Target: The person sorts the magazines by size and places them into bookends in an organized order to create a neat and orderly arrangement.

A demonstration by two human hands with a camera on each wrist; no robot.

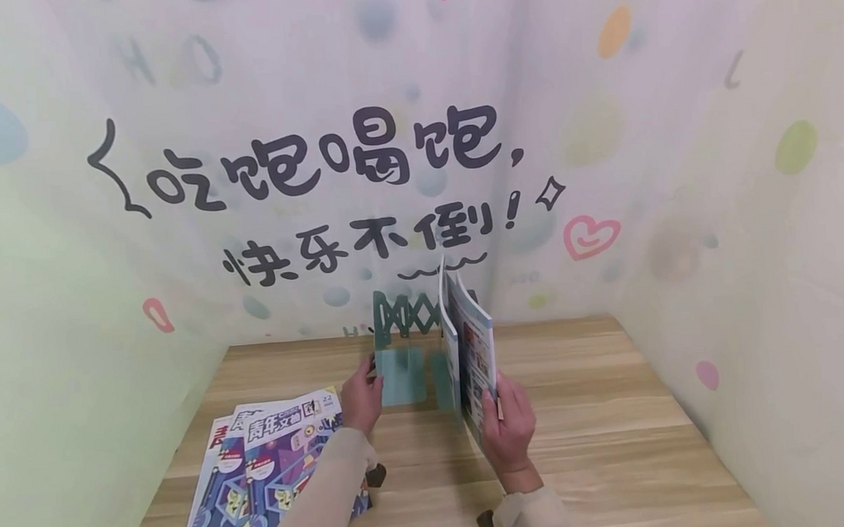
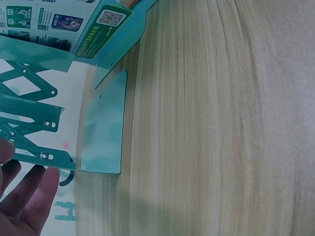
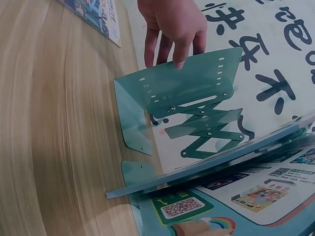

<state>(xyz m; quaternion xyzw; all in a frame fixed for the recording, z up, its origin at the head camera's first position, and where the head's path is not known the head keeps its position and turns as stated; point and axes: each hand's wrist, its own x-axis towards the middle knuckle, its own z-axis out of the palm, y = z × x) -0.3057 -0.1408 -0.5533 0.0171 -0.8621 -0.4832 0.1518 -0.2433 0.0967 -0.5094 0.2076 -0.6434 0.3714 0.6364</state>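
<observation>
A green metal expandable book stand (image 1: 402, 377) with a criss-cross lattice stands near the back of the table. My left hand (image 1: 362, 397) pinches the edge of its left end plate (image 3: 187, 76), thumb on one side and fingers on the other. Upright magazines (image 1: 476, 358) stand at the stand's right end, their lower edges close over the table. At their near edge my right hand (image 1: 510, 425) grips them between thumb and fingers. A back cover with a QR code (image 3: 183, 207) faces the right wrist camera. The stand's right end plate is mostly hidden behind the magazines.
Several magazines with purple-blue covers (image 1: 282, 454) lie overlapping at the left of the wooden table (image 1: 610, 443), partly under my left forearm. Just behind the table hangs a printed white curtain (image 1: 304, 81) with dark lettering, and it also encloses both sides.
</observation>
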